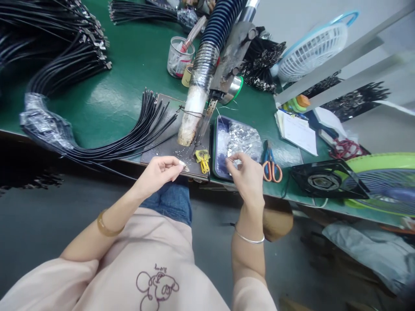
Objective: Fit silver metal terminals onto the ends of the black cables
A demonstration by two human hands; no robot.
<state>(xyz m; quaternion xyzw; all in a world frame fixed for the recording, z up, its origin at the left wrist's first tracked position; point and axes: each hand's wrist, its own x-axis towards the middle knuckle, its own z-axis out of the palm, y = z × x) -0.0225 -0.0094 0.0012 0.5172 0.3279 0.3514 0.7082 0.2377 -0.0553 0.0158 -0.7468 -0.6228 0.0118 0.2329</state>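
The left hand point(160, 170) is pinched shut at the tabletop point(129, 65) edge, thumb and forefinger closed on a small metal piece point(185, 164) that points right. The right hand point(247, 177) sits opposite, its fingers nipping a thin bright bit I cannot make out. A gap lies between them, level across the body. Just beyond the right hand is the blue tray point(217, 129) of shiny parts; the yellow clip point(202, 159) lies between the hands. The black cable bundle point(136, 129) fans left, nearer the left hand.
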